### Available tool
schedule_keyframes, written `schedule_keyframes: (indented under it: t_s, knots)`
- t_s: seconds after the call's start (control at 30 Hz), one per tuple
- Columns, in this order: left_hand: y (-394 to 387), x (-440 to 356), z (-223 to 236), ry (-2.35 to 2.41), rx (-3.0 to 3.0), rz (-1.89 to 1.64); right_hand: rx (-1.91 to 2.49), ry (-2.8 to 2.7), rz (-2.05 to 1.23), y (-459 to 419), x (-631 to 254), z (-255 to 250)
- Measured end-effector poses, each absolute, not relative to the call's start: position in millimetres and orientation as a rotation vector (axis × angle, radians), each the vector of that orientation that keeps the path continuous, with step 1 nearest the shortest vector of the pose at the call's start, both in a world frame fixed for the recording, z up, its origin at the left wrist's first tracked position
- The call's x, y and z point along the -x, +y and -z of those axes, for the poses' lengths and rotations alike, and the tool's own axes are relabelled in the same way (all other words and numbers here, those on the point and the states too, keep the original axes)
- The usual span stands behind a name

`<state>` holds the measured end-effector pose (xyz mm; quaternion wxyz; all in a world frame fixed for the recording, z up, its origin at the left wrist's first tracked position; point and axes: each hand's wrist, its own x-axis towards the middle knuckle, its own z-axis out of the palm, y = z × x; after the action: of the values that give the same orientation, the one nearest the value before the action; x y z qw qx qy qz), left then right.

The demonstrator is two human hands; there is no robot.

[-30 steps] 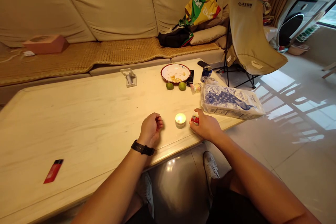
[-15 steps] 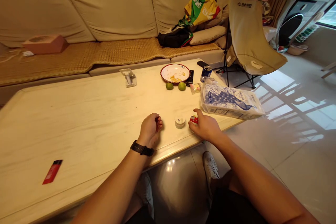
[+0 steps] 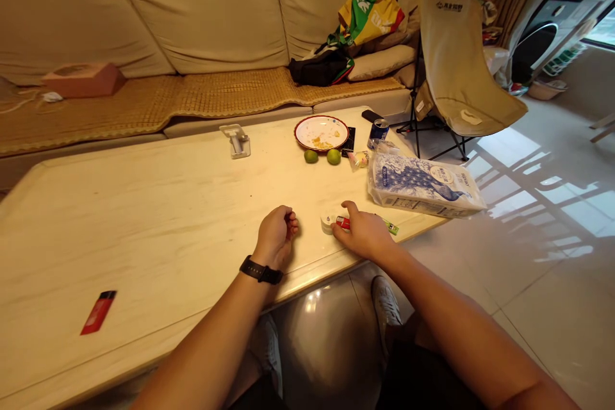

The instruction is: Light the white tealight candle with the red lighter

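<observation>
My right hand (image 3: 364, 230) is over the near right part of the table, its thumb and forefinger around a small red object (image 3: 343, 223) with white marking. Most of that object is hidden by the hand, so its kind is unclear. Touching or almost touching it on the left is a small round white container (image 3: 327, 224). A green lighter-like piece (image 3: 393, 227) shows past the right side of the hand. My left hand (image 3: 277, 234), with a black watch on the wrist, rests on its side on the tabletop. Its fingers are loosely curled and nothing shows in them.
A red lighter-like item (image 3: 98, 312) lies far left on the table (image 3: 168, 218). Toward the back are a phone stand (image 3: 235, 141), a plate with scraps (image 3: 307, 131), two limes (image 3: 333, 156) and a can (image 3: 378, 131). A tissue pack (image 3: 425, 182) overhangs the right edge.
My right hand has moved a little left with the red object, up to the white container. The green piece behind the hand has come into sight. My left hand has stayed put.
</observation>
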<state>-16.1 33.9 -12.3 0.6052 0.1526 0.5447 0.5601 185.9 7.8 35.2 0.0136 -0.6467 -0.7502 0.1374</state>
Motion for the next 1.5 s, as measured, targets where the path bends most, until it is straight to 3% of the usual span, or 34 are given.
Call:
schedule_keyframes:
  t_s: [0.73, 1.5]
  knots:
    - [35, 17, 12, 1.259, -0.346, -1.301, 2.083, -2.332, -0.491, 16, -170, -33]
    - [35, 17, 13, 1.259, -0.348, -1.302, 2.156, -2.191, -0.386, 16, -223, -35]
